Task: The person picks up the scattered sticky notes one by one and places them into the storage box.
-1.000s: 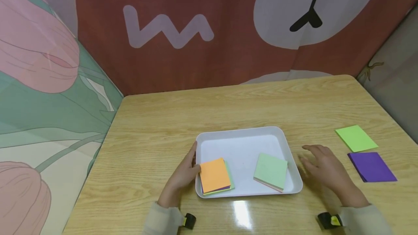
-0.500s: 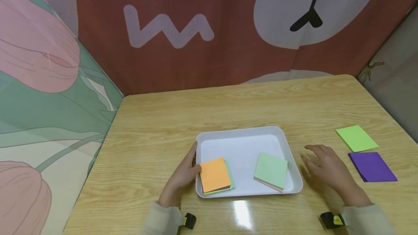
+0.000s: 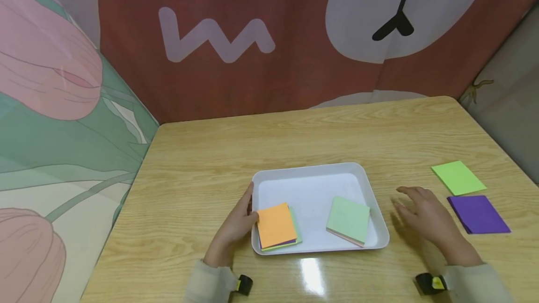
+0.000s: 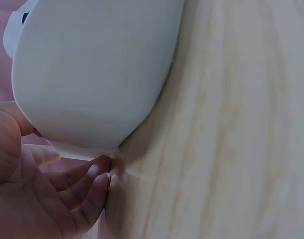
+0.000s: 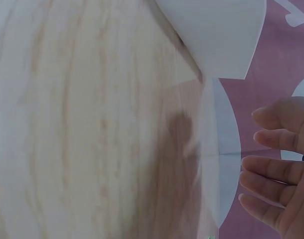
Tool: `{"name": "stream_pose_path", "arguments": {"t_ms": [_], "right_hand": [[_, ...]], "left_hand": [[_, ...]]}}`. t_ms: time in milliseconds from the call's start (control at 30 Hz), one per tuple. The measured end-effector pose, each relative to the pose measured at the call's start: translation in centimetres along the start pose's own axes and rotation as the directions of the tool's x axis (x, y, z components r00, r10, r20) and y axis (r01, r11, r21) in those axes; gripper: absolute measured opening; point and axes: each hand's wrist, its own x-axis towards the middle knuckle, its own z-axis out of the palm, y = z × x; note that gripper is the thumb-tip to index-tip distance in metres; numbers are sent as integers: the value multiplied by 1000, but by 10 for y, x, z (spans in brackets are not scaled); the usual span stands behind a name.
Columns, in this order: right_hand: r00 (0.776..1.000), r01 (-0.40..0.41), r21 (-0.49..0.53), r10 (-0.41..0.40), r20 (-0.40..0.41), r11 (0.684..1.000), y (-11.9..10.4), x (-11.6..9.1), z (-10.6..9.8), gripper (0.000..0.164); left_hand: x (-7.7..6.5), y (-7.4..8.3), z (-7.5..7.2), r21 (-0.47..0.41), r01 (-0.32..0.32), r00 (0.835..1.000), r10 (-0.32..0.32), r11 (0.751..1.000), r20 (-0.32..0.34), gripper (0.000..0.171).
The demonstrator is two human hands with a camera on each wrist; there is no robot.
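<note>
A white rectangular tray [image 3: 311, 191] lies on the wooden table. My left hand [image 3: 236, 223] grips its left side, thumb over the rim and fingers along the outer wall; the left wrist view shows those fingers [image 4: 87, 186] bent low by the tray's corner. Inside the tray, an orange-topped stack of sticky notes [image 3: 276, 226] sits at the left and a pale green stack [image 3: 348, 220] at the right. My right hand [image 3: 429, 216] hovers right of the tray, holding nothing, its fingers [image 5: 271, 170] spread and loosely bent in the right wrist view.
Right of my right hand lie a lime green sticky note pad [image 3: 459, 177] and a purple one [image 3: 480, 214]. A printed brown cloth [image 3: 210, 83] hangs behind the table's far edge, with a flowered cloth [image 3: 67, 162] along the left.
My right hand has drifted slightly to the right, away from the tray. The left hand, the tray and the stacks stay as they were.
</note>
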Motion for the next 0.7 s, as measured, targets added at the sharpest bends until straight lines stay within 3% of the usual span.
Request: {"name": "stream_pose_path", "arguments": {"t_ms": [267,700], "right_hand": [[1000,-8,-4,8,-4,1000,7,-5,-3,37],[1000,-3,-21,2,-26,1000,14,-9,-5,37]], "left_hand": [[-7,24,2,24,21,1000,-21,999,0,74],[-7,26,2,48,24,1000,-24,999,-3,73]]}}
